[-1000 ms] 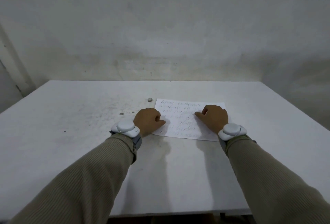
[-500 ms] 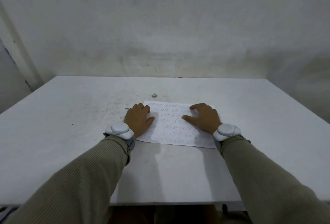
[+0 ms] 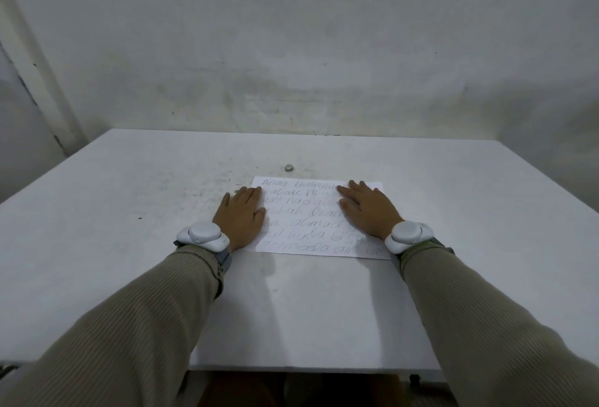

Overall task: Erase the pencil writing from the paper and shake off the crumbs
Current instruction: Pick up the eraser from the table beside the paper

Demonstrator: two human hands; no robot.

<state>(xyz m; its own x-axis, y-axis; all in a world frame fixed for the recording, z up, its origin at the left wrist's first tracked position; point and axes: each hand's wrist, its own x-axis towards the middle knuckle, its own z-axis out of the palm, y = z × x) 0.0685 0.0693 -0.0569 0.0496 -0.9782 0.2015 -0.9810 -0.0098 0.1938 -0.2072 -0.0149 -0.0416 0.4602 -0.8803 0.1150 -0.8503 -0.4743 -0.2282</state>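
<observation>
Left hand (image 3: 241,215) flat across paper's (image 3: 311,233) left edge; right hand (image 3: 368,212) flat, fingers straight, near right edge.

Both flat hands, left hand (image 3: 241,216) and right hand (image 3: 368,208), on written paper (image 3: 311,231)

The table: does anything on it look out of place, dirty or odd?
A small grey lump sits alone just beyond the paper's far edge; what it is I cannot tell. Left of the paper the table is peppered with dark specks and smudges. The paper itself lies flat, undamaged.
</observation>
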